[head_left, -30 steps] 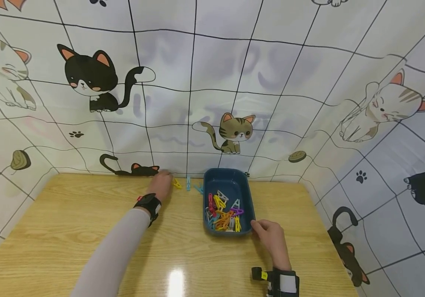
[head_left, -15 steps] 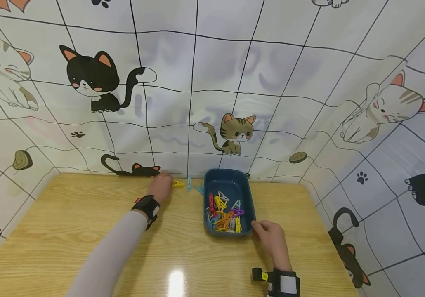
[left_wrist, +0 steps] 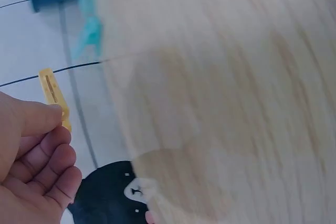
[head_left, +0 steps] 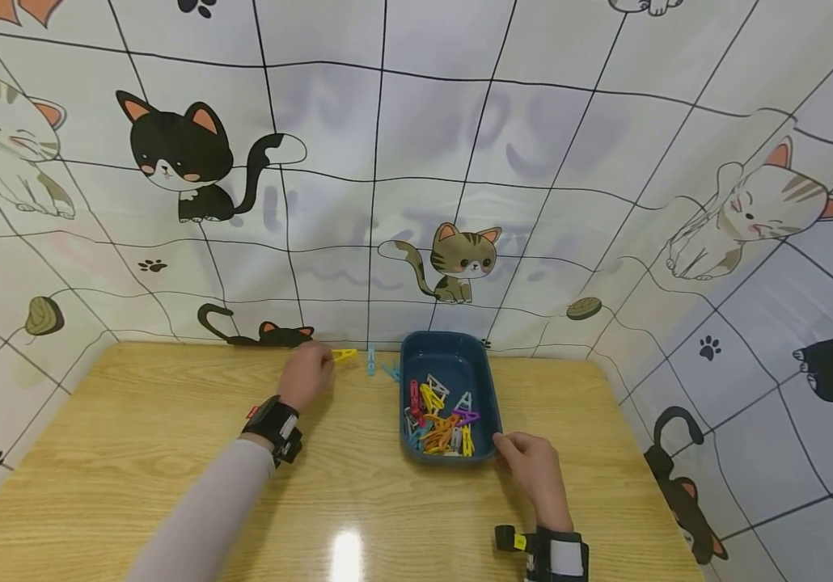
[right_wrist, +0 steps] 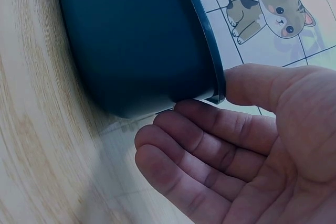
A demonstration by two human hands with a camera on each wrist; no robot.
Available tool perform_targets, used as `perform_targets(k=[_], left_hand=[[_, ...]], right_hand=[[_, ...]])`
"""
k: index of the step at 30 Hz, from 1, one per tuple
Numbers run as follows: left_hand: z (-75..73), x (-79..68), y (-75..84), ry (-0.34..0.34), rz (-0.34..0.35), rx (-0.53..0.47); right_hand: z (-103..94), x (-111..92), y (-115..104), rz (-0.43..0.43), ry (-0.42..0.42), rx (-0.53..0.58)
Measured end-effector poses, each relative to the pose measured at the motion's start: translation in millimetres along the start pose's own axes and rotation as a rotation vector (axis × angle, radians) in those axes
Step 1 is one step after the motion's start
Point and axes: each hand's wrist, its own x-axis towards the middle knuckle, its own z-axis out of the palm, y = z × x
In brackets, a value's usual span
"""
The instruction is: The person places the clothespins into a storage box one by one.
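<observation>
My left hand (head_left: 305,376), at the back of the table, pinches a yellow clothespin (left_wrist: 54,90) between thumb and index finger. The clothespin points right, toward a light blue clothespin (head_left: 370,361) standing at the wall and another light blue clothespin (head_left: 391,372) beside the bin. My right hand (head_left: 533,469) grips the near right corner of the dark blue plastic bin (head_left: 446,356): in the right wrist view the thumb (right_wrist: 249,85) lies on the outside of the rim and the index finger beneath. Several coloured clothespins (head_left: 440,432) are heaped in the near part of the bin.
A white cloth wall (head_left: 329,218) printed with cats and grid lines rises right behind the wooden table (head_left: 169,420). Its side panel (head_left: 751,347) borders the table on the right.
My left hand has drawn back slightly toward me, and the yellow clothespin has turned from slanted to nearly level. The right hand and the bin stay where they were.
</observation>
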Motion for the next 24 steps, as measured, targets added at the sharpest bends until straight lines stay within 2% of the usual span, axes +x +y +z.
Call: perform_targets(k=[7, 10, 18, 24], left_hand=[[-10.4, -8.2, 13.8, 0.052, -0.113, -0.101], [-12.0, -12.2, 22.2, 0.073, -0.132, -0.123], [-14.9, -26.4, 53.6, 0.121, -0.113, -0.156], [-10.5, -37.9, 73.9, 0.169, -0.026, -0.14]], right_hand=[[-1.0, -1.2, -0.6, -0.002, 0.001, 0.0], [-2.0, -2.1, -1.5, -0.008, 0.0, -0.003], [-0.8, -1.1, -0.5, 0.017, -0.003, -0.006], [-0.6, 1.1, 1.3, 0.006, -0.009, -0.009]])
